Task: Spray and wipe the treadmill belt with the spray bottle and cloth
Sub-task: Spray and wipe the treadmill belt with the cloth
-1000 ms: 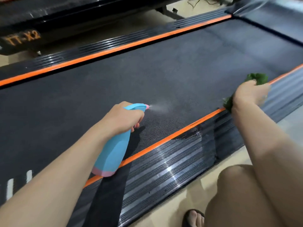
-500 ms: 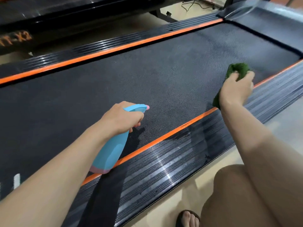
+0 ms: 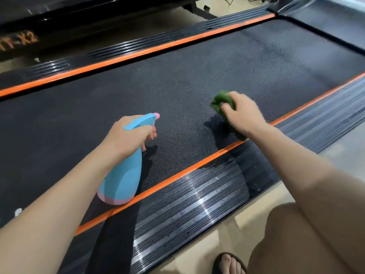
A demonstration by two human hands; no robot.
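Observation:
The black textured treadmill belt [image 3: 177,80] runs diagonally across the view between two orange stripes. My left hand [image 3: 126,136] grips a light-blue spray bottle [image 3: 122,175] with a pink base and pink nozzle, held just above the belt's near edge, nozzle pointing right. My right hand [image 3: 240,113] is closed on a crumpled green cloth [image 3: 221,99] and presses it onto the belt to the right of the nozzle, close to the near orange stripe [image 3: 197,169].
A ribbed glossy black side rail [image 3: 197,198] borders the belt on my side, with beige floor beyond it. My bent knee [image 3: 296,234] and sandalled foot [image 3: 229,264] are at the lower right. A second black machine frame [image 3: 59,26] stands behind the far rail.
The spray mist has stopped. My right hand has carried the green cloth left from the near rail onto the belt, toward the bottle. The left hand and bottle have stayed roughly in place.

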